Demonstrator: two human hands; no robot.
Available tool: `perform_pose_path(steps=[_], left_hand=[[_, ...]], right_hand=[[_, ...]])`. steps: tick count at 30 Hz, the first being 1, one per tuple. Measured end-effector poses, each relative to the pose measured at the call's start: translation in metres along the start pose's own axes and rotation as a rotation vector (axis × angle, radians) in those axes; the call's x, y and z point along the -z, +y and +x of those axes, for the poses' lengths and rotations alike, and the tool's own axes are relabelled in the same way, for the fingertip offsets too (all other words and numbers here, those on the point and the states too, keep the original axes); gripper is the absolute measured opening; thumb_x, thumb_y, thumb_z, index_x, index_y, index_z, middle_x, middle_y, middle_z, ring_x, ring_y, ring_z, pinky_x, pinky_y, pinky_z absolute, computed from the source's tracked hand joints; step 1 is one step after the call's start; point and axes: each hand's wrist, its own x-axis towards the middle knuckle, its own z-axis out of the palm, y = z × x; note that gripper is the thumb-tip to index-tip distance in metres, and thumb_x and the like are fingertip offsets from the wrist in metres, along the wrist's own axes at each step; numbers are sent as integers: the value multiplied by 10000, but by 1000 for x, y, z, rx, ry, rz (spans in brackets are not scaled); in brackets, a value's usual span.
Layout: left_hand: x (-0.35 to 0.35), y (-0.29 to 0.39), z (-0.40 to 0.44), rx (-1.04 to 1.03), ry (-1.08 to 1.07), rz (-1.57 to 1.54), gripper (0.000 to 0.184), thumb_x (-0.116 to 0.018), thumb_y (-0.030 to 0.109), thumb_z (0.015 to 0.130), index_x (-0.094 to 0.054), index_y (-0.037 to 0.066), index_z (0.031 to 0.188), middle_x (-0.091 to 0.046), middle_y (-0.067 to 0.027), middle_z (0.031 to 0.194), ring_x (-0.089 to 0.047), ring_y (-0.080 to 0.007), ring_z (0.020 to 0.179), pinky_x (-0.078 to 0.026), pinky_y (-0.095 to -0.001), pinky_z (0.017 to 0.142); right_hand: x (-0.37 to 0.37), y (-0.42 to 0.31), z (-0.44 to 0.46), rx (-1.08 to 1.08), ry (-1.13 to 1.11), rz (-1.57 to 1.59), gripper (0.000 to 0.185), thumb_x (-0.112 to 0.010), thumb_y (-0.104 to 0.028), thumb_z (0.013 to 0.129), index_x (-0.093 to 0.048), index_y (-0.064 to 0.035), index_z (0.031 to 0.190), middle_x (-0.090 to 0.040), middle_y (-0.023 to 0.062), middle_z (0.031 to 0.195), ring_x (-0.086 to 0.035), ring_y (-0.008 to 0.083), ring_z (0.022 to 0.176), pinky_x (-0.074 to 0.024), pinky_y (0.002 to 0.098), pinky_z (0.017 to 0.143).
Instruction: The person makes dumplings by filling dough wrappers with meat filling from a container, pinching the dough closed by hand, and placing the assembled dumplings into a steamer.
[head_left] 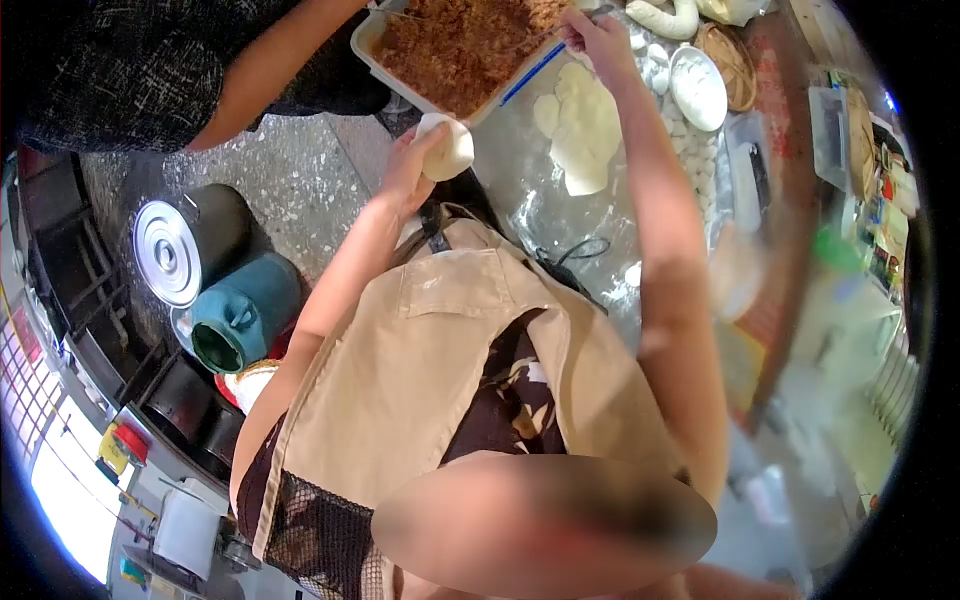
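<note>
My left hand (405, 172) holds a round, pale dough wrapper (447, 150) at its edge, just below a white plastic tub (362, 45). Reddish-brown minced filling (450, 50) lies in the tub. At the tub's right corner is my right hand (603, 48), its fingers closed; what they grip is hard to make out, perhaps something thin reaching over the filling. A blue stick-like piece (532, 74) runs along the tub's right edge. Below my right hand, flat dough wrappers (580, 130) overlap on the floury table (520, 190).
A person's arm (270, 70) reaches in at upper left. On the right are a dough roll (668, 20), a bowl of white flour (698, 90), a woven basket (735, 60) and small dough pieces (690, 145). A lidded pot (170, 253) and teal container (245, 305) stand at left.
</note>
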Motion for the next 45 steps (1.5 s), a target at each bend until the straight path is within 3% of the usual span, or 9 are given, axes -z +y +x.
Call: perform_pose_path(steps=[6,17,21,24,28,30,32,35,45], left_hand=[[7,-4,7,3,-10,-26,261,-549,127,863,-531,-12,1084,-604,-121,1038,-605,-211,926,-503,-342,808],[-1,6,-2,-22,-18,-29,263,-528,125,869,-527,-21,1089,-596,-139,1056,-593,-227,966,-496,-354,838],[-14,15,1,-110,-83,-180,293,-457,176,900,-505,-19,1113,-560,-161,1114,-549,-259,1041,-460,-396,887],[-44,22,11,-117,-4,-303,344,-374,221,922,-479,-29,1135,-546,-162,1126,-527,-291,1060,-429,-416,920],[-61,20,34,-56,-167,-522,367,-310,234,941,-486,-45,1103,-551,-185,1089,-537,-303,1040,-422,-433,932],[-71,18,33,-13,-238,-539,371,-289,240,953,-477,-51,1088,-554,-194,1051,-549,-308,1010,-424,-452,930],[-70,14,40,29,-209,-566,386,-279,257,957,-470,-50,1091,-551,-193,1057,-550,-307,1007,-419,-448,938],[-69,12,43,55,-175,-583,427,-247,307,966,-457,-40,1098,-539,-193,1077,-543,-301,1022,-406,-444,960],[-72,2,37,6,-168,-519,464,-228,349,966,-462,-30,1098,-538,-173,1087,-530,-284,1040,-413,-430,949]], right_hand=[[4,9,5,110,-70,-271,281,-624,-281,817,-665,-3,815,-612,30,669,-535,79,592,-425,219,559],[2,-4,10,-145,-164,37,241,-597,-205,831,-628,9,726,-559,35,629,-487,82,526,-382,206,484],[1,-23,-6,-68,-112,92,235,-572,-191,841,-629,10,734,-554,35,618,-476,87,511,-364,197,476],[-4,-57,-60,69,-60,160,231,-550,-182,844,-632,6,740,-555,32,615,-488,94,519,-365,210,474],[-30,-68,-149,375,243,-233,193,-537,-155,842,-628,5,783,-579,70,640,-545,129,585,-416,244,529],[-41,-36,-177,794,282,-322,84,-576,-46,775,-623,-5,832,-602,80,708,-584,176,655,-461,267,593],[-45,-14,-189,1125,127,-539,229,-610,60,679,-620,-17,894,-612,83,795,-601,226,716,-492,304,641],[-55,-13,-215,1096,137,-607,349,-632,102,614,-612,-8,945,-606,96,841,-595,256,724,-499,334,646],[-58,-13,-225,1106,286,-527,287,-595,89,651,-605,26,931,-599,120,818,-592,263,696,-489,317,610]])
